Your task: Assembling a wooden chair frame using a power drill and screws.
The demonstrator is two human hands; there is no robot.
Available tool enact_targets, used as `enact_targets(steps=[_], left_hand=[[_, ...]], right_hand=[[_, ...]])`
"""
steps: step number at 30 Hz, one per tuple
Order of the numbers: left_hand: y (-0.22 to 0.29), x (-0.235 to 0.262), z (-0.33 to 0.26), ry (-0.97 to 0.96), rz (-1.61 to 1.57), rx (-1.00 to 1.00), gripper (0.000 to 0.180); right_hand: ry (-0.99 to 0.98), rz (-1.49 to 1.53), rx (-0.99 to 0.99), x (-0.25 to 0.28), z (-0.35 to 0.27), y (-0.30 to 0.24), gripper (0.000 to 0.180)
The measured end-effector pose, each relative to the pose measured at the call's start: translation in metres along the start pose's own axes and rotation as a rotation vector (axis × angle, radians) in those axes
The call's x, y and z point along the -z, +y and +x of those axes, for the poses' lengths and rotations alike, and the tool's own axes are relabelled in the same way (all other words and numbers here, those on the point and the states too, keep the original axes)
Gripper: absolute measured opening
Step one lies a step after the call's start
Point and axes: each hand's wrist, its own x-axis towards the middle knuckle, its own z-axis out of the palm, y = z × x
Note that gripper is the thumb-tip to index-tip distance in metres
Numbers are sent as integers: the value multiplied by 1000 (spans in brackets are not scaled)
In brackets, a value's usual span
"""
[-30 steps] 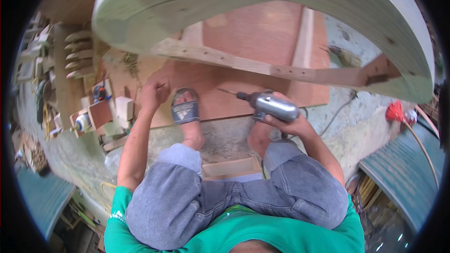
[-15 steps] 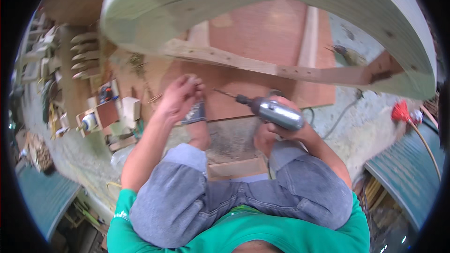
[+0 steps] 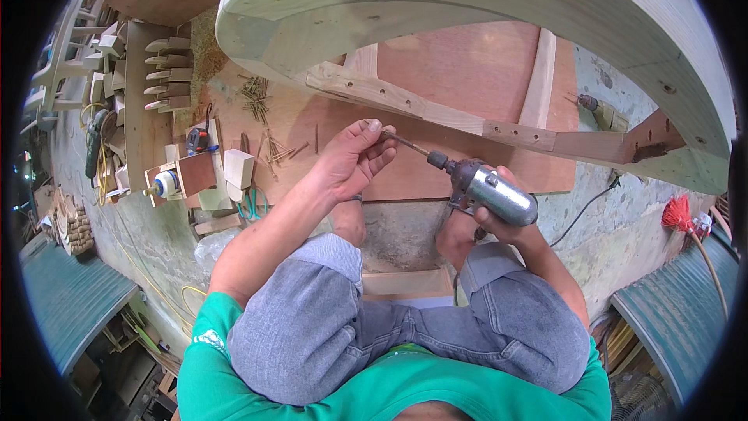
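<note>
My right hand (image 3: pixel 502 214) is wrapped round a silver and dark power drill (image 3: pixel 495 191), held above my right foot and pointing left. A long thin bit (image 3: pixel 407 143) reaches from its chuck toward my left hand (image 3: pixel 360 157). There, thumb and forefinger are pinched together at the bit's tip; whether they grip the tip itself or a small screw on it, I cannot make out. The other left fingers are curled. Just beyond both hands is a pale curved wooden frame (image 3: pixel 460 121) with dark holes along its lower rail.
Loose screws (image 3: pixel 255 97) lie on the plywood sheet (image 3: pixel 436 175). To the left are a tape measure (image 3: pixel 197 139), a white bottle (image 3: pixel 164 183), green-handled scissors (image 3: pixel 252 204) and an angle grinder (image 3: pixel 97 140). Another corded tool (image 3: pixel 606 115) and a red-wrapped cord end (image 3: pixel 679 214) lie right.
My left hand has moved right and the drill slightly right, so pinched fingers and bit tip now meet; a gap lay between them before. The whole view has shifted slightly.
</note>
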Motion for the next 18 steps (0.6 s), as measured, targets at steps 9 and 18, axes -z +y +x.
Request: enact_targets(steps=[9,18], left_hand=[[-1,-18,15,-31,-20,-104,15],[7,-13,27,86,-65,-190,20]], right_hand=[[-101,-297,-96,12,20,-1,47],[-48,-279,-151,-1,43,6,43]])
